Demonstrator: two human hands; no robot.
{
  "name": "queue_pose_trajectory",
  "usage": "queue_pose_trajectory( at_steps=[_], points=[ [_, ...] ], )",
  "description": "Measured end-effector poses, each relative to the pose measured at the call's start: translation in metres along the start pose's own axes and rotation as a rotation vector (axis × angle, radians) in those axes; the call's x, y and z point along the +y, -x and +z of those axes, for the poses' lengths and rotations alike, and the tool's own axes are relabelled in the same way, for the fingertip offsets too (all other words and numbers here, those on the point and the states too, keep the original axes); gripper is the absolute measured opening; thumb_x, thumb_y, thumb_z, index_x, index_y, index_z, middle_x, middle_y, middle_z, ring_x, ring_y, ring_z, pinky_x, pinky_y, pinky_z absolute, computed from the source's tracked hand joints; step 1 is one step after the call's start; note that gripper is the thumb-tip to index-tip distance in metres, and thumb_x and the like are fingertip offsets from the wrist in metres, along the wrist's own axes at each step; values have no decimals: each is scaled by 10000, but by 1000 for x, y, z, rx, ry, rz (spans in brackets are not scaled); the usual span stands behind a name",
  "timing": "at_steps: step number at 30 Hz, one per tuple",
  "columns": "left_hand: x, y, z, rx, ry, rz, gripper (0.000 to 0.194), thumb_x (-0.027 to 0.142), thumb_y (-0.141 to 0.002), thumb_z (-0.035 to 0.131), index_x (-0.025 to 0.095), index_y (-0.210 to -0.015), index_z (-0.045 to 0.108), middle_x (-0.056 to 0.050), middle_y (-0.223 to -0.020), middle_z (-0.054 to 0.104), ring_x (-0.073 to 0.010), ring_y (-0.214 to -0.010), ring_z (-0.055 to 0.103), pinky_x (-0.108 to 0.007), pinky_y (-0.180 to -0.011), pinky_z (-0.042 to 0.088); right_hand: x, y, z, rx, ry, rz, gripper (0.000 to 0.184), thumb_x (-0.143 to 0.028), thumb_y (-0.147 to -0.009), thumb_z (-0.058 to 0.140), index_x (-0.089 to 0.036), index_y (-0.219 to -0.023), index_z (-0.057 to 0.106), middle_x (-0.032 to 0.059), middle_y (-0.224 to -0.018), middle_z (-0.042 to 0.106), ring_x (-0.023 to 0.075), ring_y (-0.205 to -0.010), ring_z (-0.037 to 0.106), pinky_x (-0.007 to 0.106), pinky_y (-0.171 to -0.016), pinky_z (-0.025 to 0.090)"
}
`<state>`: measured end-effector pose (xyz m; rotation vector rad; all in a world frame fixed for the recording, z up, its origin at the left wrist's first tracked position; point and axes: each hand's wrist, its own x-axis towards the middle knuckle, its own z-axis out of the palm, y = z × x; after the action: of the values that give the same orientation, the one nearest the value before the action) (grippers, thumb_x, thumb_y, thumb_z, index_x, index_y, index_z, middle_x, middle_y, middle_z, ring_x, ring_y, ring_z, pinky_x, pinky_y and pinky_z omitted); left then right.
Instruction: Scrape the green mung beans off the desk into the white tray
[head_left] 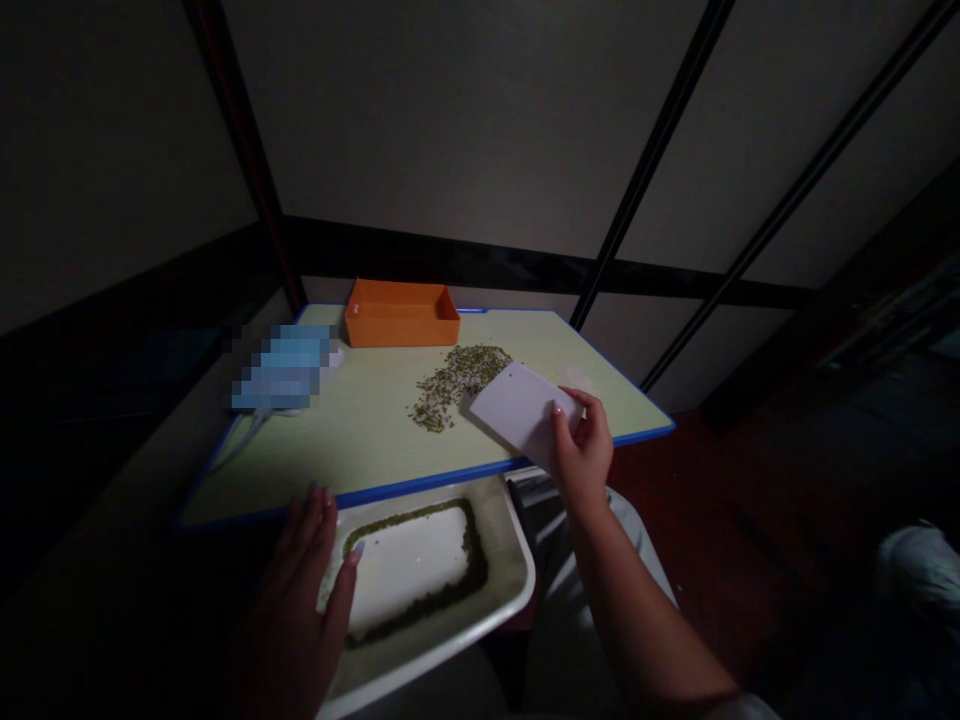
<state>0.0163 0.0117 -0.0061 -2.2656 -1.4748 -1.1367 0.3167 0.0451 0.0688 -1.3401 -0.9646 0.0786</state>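
My right hand point(583, 448) grips a thin white rectangular card point(517, 408), thumb on top, with a small dark hole near its far corner. The card is tilted over the near side of a loose spread of small green and brown grains point(457, 385) on the table. My left hand point(311, 570) has its fingers stretched out and thumb apart, over the left side of a white tray point(521, 575). Its fingertips come close to the table's blue edge. Inside the tray, similar green grains point(476, 550) lie in a band around the floor.
An orange open box point(401, 330) stands at the back of the pale table point(360, 430), which has blue edging. A pixelated blue-and-white thing point(289, 365) lies at the left, with a white cord beside it. A panelled wall point(465, 120) rises behind the table.
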Motion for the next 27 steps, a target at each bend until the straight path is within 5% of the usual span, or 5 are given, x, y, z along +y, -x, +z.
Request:
queue_pose_trajectory(
  at_steps=[10,27],
  points=[
    [0,1,2,0,22,-8,661,318,-886,456,309,-1491,191,-80,-1510,444,-261,-1395,402,-464,-1067,482,-2,15,11,-104,-28,-9,263,-358,-860,560,-193,-1062,595,78,-995,676,206,-866,633,344,-786,501],
    [1,0,0,1,-7,7,661,314,-888,463,269,-1492,200,-96,-1504,449,-251,-1402,392,-442,-1076,471,-2,14,7,-104,12,-9,263,-354,-861,561,-193,-1066,598,75,-982,680,205,-833,633,334,-761,497]
  ],
)
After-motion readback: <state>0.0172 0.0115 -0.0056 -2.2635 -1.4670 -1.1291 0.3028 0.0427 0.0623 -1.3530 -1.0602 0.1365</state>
